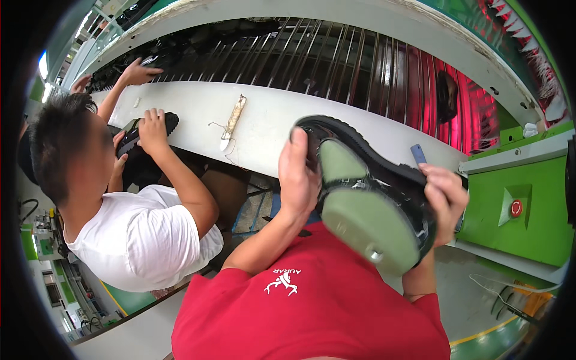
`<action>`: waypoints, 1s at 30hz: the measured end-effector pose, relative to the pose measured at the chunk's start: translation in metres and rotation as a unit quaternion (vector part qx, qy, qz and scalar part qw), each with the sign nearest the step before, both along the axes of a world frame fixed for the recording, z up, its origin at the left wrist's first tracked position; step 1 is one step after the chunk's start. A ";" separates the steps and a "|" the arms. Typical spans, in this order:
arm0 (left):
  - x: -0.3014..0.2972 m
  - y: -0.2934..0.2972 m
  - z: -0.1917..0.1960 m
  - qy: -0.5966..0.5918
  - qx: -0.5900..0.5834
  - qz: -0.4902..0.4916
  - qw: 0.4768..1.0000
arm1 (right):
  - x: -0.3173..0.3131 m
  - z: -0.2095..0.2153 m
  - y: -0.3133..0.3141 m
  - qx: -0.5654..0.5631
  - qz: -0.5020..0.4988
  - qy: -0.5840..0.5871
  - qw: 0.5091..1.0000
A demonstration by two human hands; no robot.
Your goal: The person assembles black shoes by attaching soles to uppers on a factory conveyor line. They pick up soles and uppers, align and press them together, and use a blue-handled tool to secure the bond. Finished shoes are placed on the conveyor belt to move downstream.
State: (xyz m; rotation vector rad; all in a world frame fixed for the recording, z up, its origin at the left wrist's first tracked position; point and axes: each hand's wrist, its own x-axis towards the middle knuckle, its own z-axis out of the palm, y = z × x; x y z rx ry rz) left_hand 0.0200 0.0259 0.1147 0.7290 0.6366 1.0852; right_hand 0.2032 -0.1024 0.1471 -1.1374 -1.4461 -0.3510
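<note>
While hands [300,180] [445,197] grip opposite sides, black shoe [393,191] between them, tilted

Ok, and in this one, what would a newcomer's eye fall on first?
Probably the black shoe with green blocks in it, held up centrally between the left hand and right hand. Next, the red-lit rollers at upper right, beyond the white ledge. Then the red button on the green panel at far right.
</note>
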 end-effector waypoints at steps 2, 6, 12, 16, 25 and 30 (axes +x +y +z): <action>-0.021 -0.001 -0.048 0.134 0.091 -0.085 0.983 | 0.017 0.037 0.005 -0.065 0.016 -0.018 0.998; -0.029 0.009 -0.018 0.120 0.297 -0.048 0.946 | 0.045 0.062 0.032 -0.247 0.091 -0.106 0.959; -0.015 0.031 0.063 0.257 0.544 -0.029 0.798 | 0.026 0.055 0.083 -0.199 0.205 -0.062 0.956; -0.023 0.046 0.073 0.342 0.553 -0.019 0.760 | 0.016 0.013 0.094 -0.174 0.290 0.286 0.897; -0.025 0.050 0.101 0.448 0.548 -0.107 0.698 | -0.013 -0.007 0.111 -0.196 0.368 0.456 0.786; -0.022 0.050 0.105 0.472 0.536 -0.126 0.689 | -0.017 -0.005 0.116 -0.184 0.318 0.449 0.815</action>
